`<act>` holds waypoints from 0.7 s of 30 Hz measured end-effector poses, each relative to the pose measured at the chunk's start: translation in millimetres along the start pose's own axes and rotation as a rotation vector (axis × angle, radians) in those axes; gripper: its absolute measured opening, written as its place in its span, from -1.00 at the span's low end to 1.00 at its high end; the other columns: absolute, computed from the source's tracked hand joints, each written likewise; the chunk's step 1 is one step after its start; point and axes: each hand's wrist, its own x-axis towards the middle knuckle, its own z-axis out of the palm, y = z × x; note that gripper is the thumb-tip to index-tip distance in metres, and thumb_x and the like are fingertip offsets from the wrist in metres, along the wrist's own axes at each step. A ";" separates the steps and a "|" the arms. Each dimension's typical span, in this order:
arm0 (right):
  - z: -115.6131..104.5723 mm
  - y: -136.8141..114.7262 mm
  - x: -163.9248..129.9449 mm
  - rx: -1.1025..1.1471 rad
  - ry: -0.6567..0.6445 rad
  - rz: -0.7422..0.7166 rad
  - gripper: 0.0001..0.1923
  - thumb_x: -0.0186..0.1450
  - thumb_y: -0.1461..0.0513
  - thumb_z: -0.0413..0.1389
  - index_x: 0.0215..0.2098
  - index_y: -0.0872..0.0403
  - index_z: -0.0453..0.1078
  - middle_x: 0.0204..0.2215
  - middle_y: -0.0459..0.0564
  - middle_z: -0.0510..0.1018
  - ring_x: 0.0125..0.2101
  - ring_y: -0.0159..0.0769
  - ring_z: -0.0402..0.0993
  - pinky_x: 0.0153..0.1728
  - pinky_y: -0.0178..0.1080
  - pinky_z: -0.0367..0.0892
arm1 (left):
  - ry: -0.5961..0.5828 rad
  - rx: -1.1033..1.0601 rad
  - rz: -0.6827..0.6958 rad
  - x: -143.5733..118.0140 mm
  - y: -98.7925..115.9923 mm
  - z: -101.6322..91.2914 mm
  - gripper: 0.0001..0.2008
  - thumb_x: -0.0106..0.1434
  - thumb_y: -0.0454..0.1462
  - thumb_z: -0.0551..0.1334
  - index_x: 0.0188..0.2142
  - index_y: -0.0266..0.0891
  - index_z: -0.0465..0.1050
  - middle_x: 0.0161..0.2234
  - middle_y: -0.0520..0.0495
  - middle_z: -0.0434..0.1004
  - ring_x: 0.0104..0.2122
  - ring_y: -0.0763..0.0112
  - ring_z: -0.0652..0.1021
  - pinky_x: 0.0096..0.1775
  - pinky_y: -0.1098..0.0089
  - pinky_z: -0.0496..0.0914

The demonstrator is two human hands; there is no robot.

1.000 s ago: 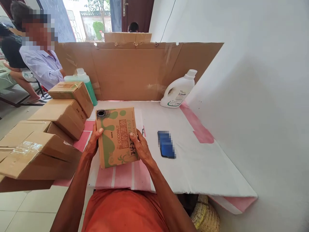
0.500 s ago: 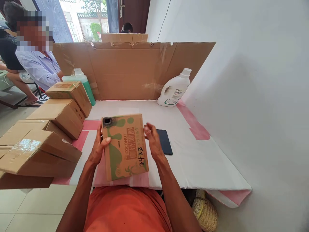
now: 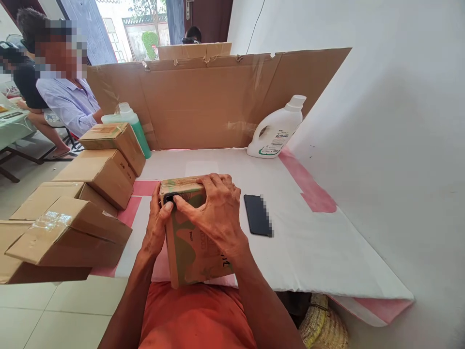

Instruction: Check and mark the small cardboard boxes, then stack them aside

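While the left hand grips the near-left edge of the box, thumb pressed by a dark round mark at its top corner, the right hand lies spread over the box's upper face with its fingers curled onto the far edge. Both hands are grasping the box, which is tilted up (its printed green and brown face turned toward the person) at the near edge of the table, just in front of the orange shirt. At about 3 o'clock from the box, near but apart, a dark phone lies flat on the white cover. At 9 to 10 o'clock, a stack of plain cardboard boxes stands along the table's left side, with a green bottle behind it. At 1 o'clock, a white jug stands against the upright cardboard sheet along the far edge. Beyond the boxes, at 10 o'clock, another person sits.
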 end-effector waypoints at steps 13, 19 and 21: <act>-2.7 -7.7 -27.9 -0.106 0.168 -0.015 -0.51 0.25 -0.12 0.26 -0.07 0.04 0.49 -0.06 0.21 0.66 0.05 0.23 0.43 0.04 0.21 0.22 | -0.003 0.049 0.080 5.7 18.6 4.6 -0.26 0.22 -0.18 0.21 0.42 -0.03 0.28 0.43 -0.01 0.28 0.45 -0.04 0.24 0.45 0.01 0.12; -4.3 0.2 -26.1 -0.037 0.128 -0.060 -0.52 0.29 -0.12 0.23 -0.03 0.04 0.49 -0.02 0.19 0.65 0.08 0.19 0.43 0.09 0.19 0.20 | 0.053 0.143 0.084 -3.1 30.9 3.6 -0.31 0.28 -0.06 0.29 0.39 -0.02 0.33 0.36 -0.11 0.37 0.33 -0.08 0.41 0.35 -0.04 0.31; -2.2 2.2 -26.7 -0.033 0.118 -0.074 -0.50 0.31 -0.13 0.22 0.00 0.05 0.49 -0.01 0.19 0.64 0.09 0.19 0.43 0.11 0.20 0.18 | 0.130 0.267 0.230 -5.9 39.0 2.1 -0.39 0.27 -0.08 0.36 0.31 0.02 0.44 0.31 -0.10 0.41 0.29 -0.05 0.46 0.30 0.00 0.38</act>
